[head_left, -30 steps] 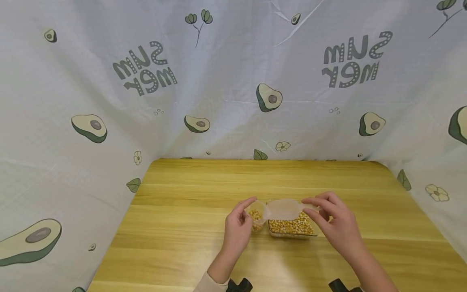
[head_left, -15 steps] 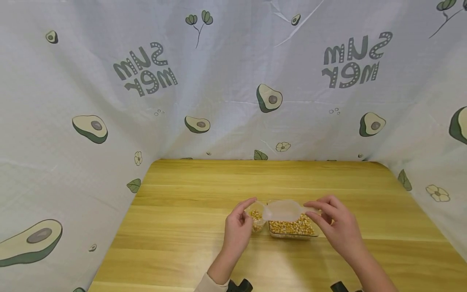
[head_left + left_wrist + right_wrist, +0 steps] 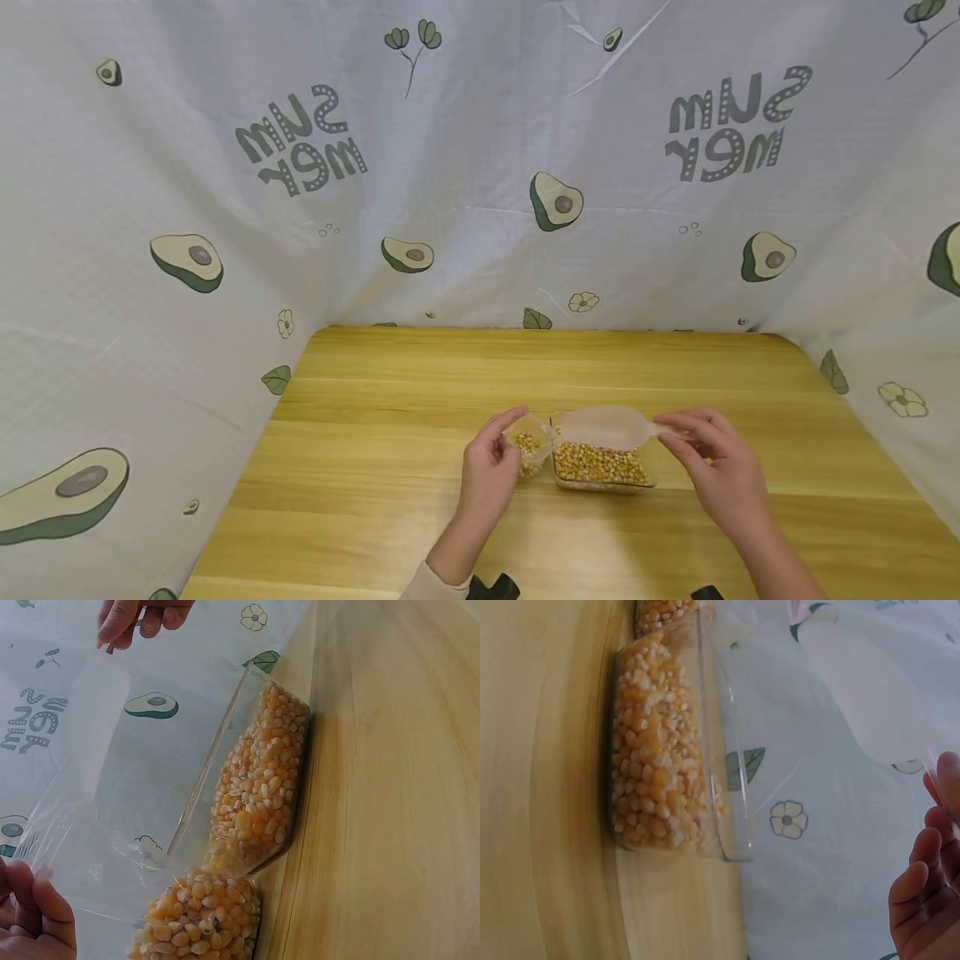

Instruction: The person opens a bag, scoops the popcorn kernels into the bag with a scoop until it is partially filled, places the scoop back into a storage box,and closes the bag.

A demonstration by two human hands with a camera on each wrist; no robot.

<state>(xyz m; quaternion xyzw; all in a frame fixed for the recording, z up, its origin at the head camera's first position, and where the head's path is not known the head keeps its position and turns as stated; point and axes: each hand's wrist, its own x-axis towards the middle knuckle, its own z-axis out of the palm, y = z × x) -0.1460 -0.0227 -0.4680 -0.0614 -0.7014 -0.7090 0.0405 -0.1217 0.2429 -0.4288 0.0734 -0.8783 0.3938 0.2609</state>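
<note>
A translucent white scoop (image 3: 606, 427) hangs over a clear rectangular box (image 3: 604, 486) holding yellow corn kernels (image 3: 600, 464). My right hand (image 3: 720, 467) pinches the scoop's thin handle between thumb and fingers; in the right wrist view the scoop (image 3: 870, 690) looks pale and bare. At the left, my left hand (image 3: 487, 467) holds the rim of a small clear cup (image 3: 542, 457), partly filled with kernels. The left wrist view shows kernels (image 3: 199, 922) in the cup's lower part, with the scoop (image 3: 94, 720) above its rim. Cup and box stand close side by side.
Both containers stand on a wood-grain table (image 3: 390, 492). Behind and at the sides hangs a pale curtain (image 3: 465, 167) printed with avocados. Black camera mounts (image 3: 492, 587) show at the wrists.
My right hand has drawn the scoop to the right, away from the cup and over the box. My left hand and the cup have stayed in place.
</note>
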